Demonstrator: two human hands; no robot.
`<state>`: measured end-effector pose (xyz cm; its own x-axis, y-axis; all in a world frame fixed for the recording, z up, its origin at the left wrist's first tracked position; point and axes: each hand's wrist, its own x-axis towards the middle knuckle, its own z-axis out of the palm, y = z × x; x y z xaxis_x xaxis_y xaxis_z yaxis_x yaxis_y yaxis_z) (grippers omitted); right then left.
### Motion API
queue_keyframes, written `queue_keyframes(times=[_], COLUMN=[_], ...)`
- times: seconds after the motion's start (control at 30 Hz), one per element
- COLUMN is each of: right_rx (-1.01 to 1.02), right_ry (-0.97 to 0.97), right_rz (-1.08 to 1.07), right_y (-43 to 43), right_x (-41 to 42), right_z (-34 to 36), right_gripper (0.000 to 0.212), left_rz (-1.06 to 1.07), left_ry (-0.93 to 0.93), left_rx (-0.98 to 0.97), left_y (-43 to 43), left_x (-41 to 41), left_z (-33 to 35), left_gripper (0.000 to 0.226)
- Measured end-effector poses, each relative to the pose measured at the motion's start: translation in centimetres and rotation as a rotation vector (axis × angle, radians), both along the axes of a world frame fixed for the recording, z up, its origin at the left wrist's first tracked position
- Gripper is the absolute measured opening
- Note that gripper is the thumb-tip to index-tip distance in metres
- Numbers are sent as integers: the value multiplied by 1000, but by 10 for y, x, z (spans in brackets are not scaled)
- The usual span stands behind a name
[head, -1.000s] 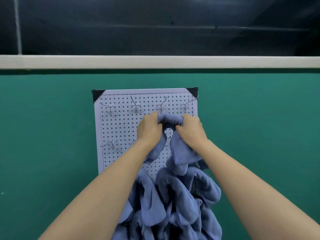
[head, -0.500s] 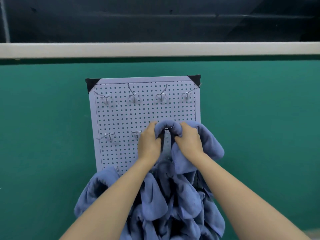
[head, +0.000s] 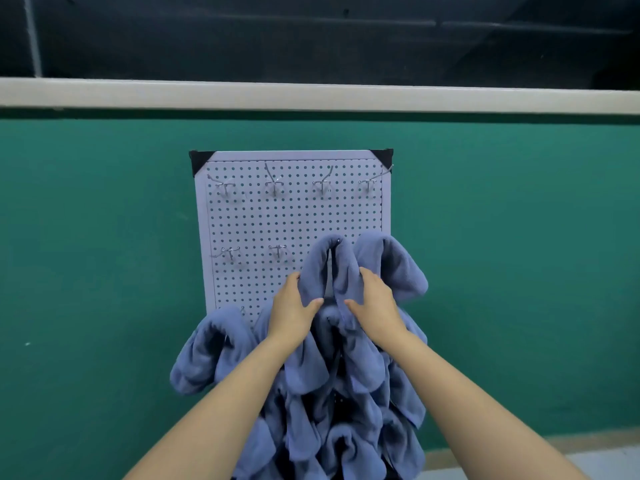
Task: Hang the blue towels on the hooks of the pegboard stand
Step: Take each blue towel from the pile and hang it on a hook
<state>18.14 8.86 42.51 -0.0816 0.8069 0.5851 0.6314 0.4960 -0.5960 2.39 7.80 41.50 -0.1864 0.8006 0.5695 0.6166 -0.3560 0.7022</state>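
A white pegboard (head: 294, 216) with black corner caps stands against the green wall. Its top row of metal hooks (head: 275, 185) is bare, as are two hooks at the left of the middle row (head: 278, 251). A blue towel (head: 330, 261) hangs folded over the third hook of the middle row. My left hand (head: 292, 311) holds its left fold between thumb and fingers, and my right hand (head: 375, 303) holds its right fold the same way. Another blue towel (head: 394, 265) hangs just to the right. Several more towels (head: 207, 351) cover the lower rows.
The green wall (head: 104, 271) surrounds the board, with a cream ledge (head: 311, 95) above it and a dark area beyond. A strip of pale floor (head: 606, 459) shows at the bottom right.
The towel went from the top row down onto a middle-row hook. My hands have slid down its two folds. The view has tilted down, showing more hung towels.
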Motion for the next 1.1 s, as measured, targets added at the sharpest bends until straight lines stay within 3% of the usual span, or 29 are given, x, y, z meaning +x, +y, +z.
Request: queue_keyframes(times=[0.1, 0.2, 0.3, 0.4, 0.67, 0.97, 1.1], right_rx=[-37, -43, -126, -256, -540, -803, -894], right_ry=[-59, -77, -119, -192, -297, -349, -369], right_rz=[-32, -42, 12, 66, 127, 121, 108], right_y=[-29, -59, -86, -108, -141, -113, -90], right_x=[10, 16, 19, 18, 13, 18, 12], right_z=[-8, -24, -51, -92, -233, -363, -414], right_gripper=[50, 28, 27, 24, 22, 21, 21], left_rz=[56, 81, 80, 73, 75, 137, 107], left_ry=[14, 23, 40, 59, -22, -83, 35], left_rx=[-67, -116, -159, -233, -600, -915, -1035], left_y=[-31, -66, -98, -127, -181, -161, -137], left_x=[-6, -7, -8, -11, -29, -43, -40], left_z=[-4, -19, -47, -88, -235, -387, -442], left_gripper=[44, 35, 20, 11, 19, 24, 26])
